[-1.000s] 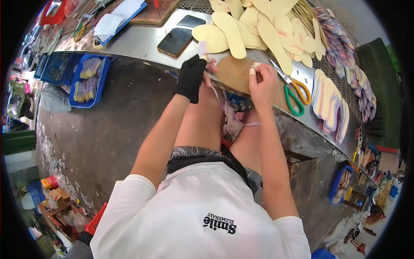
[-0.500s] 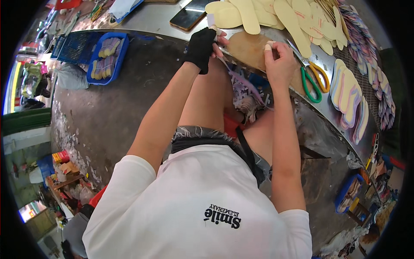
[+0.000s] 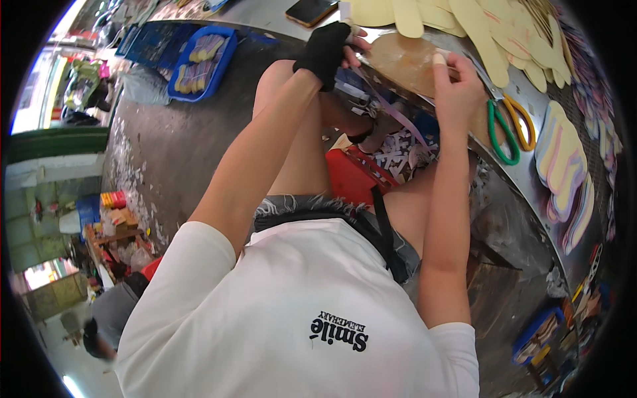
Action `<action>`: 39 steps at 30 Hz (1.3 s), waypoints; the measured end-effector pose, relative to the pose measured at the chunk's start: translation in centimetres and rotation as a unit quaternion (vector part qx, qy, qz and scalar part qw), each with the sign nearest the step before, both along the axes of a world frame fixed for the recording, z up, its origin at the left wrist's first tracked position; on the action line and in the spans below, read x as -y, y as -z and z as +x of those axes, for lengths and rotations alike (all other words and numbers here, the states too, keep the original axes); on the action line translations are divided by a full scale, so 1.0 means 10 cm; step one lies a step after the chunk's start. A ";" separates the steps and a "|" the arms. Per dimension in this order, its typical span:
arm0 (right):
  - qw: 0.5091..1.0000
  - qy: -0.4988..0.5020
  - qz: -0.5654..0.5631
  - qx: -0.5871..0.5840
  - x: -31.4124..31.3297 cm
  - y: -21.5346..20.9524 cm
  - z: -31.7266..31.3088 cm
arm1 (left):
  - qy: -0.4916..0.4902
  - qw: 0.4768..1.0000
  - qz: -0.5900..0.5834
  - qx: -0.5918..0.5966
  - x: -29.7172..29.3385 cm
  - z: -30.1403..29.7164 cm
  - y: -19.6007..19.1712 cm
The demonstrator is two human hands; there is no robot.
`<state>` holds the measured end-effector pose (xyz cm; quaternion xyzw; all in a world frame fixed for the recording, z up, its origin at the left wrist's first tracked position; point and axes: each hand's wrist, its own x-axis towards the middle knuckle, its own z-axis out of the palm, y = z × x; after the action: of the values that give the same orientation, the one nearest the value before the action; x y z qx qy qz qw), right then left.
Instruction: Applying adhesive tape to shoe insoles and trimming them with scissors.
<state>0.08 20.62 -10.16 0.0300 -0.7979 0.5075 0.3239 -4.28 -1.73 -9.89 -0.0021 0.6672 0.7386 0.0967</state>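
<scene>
My left hand (image 3: 330, 54), in a black fingerless glove, is over the near edge of the metal table. Its fingers are closed on a thin pinkish-purple strip (image 3: 391, 108), which trails down toward my lap. My right hand (image 3: 459, 87) is bent at the right edge of a worn brown board (image 3: 402, 60), thumb and fingers drawn together. Whatever is in its pinch, if anything, is too small to make out. Pale covers sit on some fingertips. Scissors (image 3: 505, 132) with one green and one orange handle lie right of my right hand. Cream insoles (image 3: 481, 40) are piled beyond the board.
Striped cream and purple insoles (image 3: 563, 159) lie at the right, with a long colourful row (image 3: 594, 93) beyond. A phone (image 3: 310, 11) is at the far edge. A blue basket (image 3: 223, 71) of bundles stands at left. Below my hands are a red container (image 3: 352, 176) and scraps (image 3: 401, 154).
The view has shifted, so the table and both hands sit farther right. My legs have parted, showing more of the red container and scraps. Both hands keep nearly the same pose.
</scene>
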 end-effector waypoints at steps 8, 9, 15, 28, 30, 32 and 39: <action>0.999 -0.004 0.039 0.003 0.10 -0.09 0.04 | -0.030 0.997 0.067 -0.001 -0.01 0.02 0.00; 0.998 -0.003 0.067 -0.007 0.15 -0.09 0.03 | -0.033 0.998 0.055 0.012 0.01 0.03 -0.03; 0.979 -0.185 0.015 -0.079 1.08 -0.44 0.39 | 0.055 0.985 0.165 0.010 0.35 0.23 0.04; 0.734 -0.278 0.001 0.619 2.41 1.76 -0.43 | -0.010 0.888 0.122 0.444 2.30 1.63 0.92; 0.718 -0.248 0.108 0.641 2.33 2.47 -0.44 | -0.086 0.921 -0.036 0.378 2.46 1.85 0.95; 0.673 -0.246 0.175 0.675 2.39 3.19 -0.44 | -0.202 0.932 -0.092 0.288 2.47 2.23 1.09; 0.600 -0.187 0.150 0.763 2.35 5.59 -0.60 | -0.176 0.954 -0.070 0.230 2.68 2.53 1.36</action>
<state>-5.94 -2.91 -66.10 -0.1714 -0.7964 0.2684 -0.5142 21.00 -28.49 -23.44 -0.2966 0.6655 0.6751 0.1155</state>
